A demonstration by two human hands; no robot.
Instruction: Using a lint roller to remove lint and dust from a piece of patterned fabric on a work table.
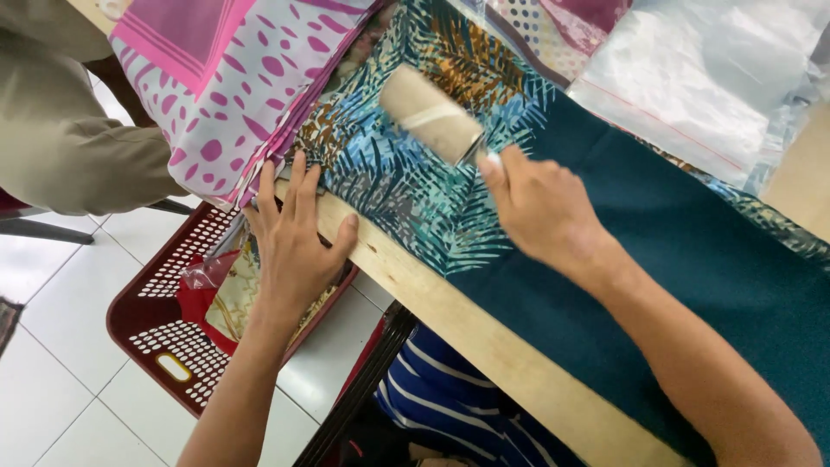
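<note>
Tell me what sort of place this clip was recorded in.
Probably a fabric or garment workroom or shop. The right hand runs a lint roller over printed cloth on a wooden table; folded pink fabrics and clear plastic bags lie nearby.

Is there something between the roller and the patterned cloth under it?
Nothing visible. The right hand holds the lint roller directly over the leaf-patterned cloth. The left hand presses the table edge, off to the side.

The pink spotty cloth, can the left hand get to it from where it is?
Probably yes. The left hand lies flat on the table's wooden edge, fingertips beside the pink spotted cloth, and nothing lies between them. The right hand is busy holding a lint roller on the leaf-print fabric.
</note>
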